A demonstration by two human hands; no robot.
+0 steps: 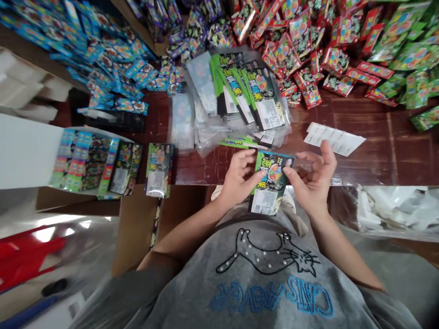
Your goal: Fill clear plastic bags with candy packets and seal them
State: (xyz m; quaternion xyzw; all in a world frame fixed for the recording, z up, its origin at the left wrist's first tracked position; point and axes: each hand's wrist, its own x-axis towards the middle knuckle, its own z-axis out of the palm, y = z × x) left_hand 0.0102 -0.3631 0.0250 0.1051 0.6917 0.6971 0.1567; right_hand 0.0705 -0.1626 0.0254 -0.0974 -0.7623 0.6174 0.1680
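Between my two hands is a flat black-and-green printed candy packet (270,183), with a white label near its lower end and a thin blue edge along its top. My left hand (238,178) pinches its left side, thumb on the front. On the other side, my right hand (313,180) grips the upper right edge between thumb and fingers. Just beyond lie clear plastic bags (181,121) and several matching black-and-green packets (264,98). A white label strip (334,138) lies beyond my right hand.
Heaps of blue packs (113,68), purple packs (195,34), red packs (298,41) and green packs (411,55) cover the back of the brown table (366,169). At left, an open carton (55,201) holds packed rows, beside one filled pack (159,169). White plastic (398,208) fills a bin at right.
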